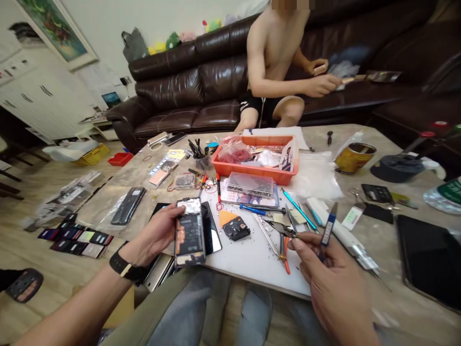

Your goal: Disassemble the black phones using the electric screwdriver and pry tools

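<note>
My left hand grips an opened phone by its left edge, its inner parts facing up above the table's front edge. A black watch band sits on that wrist. My right hand is closed on a thin blue-and-grey tool pinched between thumb and fingers, tip pointing up. Between the hands, on a white mat, lie a black phone back panel, an orange pick, a small black part and pliers with orange handles.
An orange tray of bags and parts stands mid-table, a clear parts box before it. Screwdrivers, a yellow tin, a dark tablet and a pen cup crowd the table. Another person sits on the brown sofa. Phones lie on the floor at left.
</note>
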A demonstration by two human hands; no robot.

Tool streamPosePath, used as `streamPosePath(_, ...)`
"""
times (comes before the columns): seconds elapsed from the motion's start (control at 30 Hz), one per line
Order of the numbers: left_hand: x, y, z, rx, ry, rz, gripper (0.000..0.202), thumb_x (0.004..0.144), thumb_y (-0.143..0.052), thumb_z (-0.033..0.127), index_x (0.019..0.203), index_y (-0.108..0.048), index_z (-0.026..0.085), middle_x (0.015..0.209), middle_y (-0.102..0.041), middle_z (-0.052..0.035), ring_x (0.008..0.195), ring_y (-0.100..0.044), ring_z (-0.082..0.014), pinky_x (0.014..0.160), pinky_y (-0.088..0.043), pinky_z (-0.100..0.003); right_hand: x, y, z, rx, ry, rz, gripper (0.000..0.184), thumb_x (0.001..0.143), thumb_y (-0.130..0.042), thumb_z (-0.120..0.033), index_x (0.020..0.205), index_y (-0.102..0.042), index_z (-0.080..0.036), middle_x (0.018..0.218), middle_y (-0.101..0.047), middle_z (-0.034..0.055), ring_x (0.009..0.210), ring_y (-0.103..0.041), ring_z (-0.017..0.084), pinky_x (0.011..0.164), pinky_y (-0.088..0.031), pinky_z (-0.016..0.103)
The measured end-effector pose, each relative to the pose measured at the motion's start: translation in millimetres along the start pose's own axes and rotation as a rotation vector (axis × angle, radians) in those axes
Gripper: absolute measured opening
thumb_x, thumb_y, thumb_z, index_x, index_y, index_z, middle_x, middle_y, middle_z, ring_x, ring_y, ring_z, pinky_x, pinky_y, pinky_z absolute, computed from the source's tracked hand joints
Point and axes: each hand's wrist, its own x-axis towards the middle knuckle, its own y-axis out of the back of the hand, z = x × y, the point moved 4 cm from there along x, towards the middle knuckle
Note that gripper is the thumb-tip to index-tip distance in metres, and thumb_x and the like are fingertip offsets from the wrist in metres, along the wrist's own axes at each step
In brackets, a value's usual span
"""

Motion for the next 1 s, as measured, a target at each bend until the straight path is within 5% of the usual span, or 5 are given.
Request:
streamPosePath(0.1, 13.2, 21.7, 11.4, 0.017, -0.042, 0.103, 0.020, 0.093, -0.049, 0.001, 0.080, -0.058, 0.014, 0.070, -0.064, -0.0010, 0.057, -0.062, -0.0116, 0.058, -0.056, -0.024, 1.8, -3.4, 1.9, 0.055, -0.022, -0.040, 0.040, 0.069, -0.080, -0.053, 0.089, -0.069, -0.020, 0.070, -0.063, 0.0006, 0.059, -0.055, 0.015, 0.045, -0.038, 0.025)
streamPosePath(0.2, 23.5, 24.5, 5.0, 0.044, -0.040, 0.142, 0.005, 0.095, -0.057, 0.014, 0.096, -0.062, 0.013, 0.084, -0.066, -0.0008, 0.066, -0.063, -0.0113, 0.062, -0.057, -0.026, 2.0, -7.3, 4.2, 0.092, -0.036, -0.072, 0.042, 0.066, -0.082, -0.054, 0.086, -0.070, -0.019, 0.067, -0.063, 0.0008, 0.056, -0.054, 0.015, 0.045, -0.037, 0.025)
streamPosePath(0.4, 32.8, 9.2, -12.4, 0.125, -0.048, 0.132, 0.031, 0.095, -0.062, 0.033, 0.121, -0.061, 0.015, 0.115, -0.066, -0.0080, 0.093, -0.066, -0.0184, 0.078, -0.059, -0.036, 1.4, -10.7, 10.3, 0.116, -0.028, -0.125, 0.049, 0.064, -0.081, -0.059, 0.087, -0.070, -0.017, 0.066, -0.065, 0.0015, 0.053, -0.052, 0.015, 0.045, -0.036, 0.026)
streamPosePath(1.0, 31.8, -42.5, -27.7, 0.456, 0.009, 0.063, 0.037, 0.095, -0.062, 0.035, 0.127, -0.059, 0.017, 0.124, -0.063, -0.0099, 0.103, -0.065, -0.0221, 0.086, -0.058, -0.043, 5.0, -14.8, 22.7, 0.078, 0.028, -0.163, 0.040, 0.071, -0.077, -0.051, 0.093, -0.070, -0.017, 0.077, -0.072, 0.0041, 0.071, -0.063, 0.021, 0.062, -0.046, 0.030)
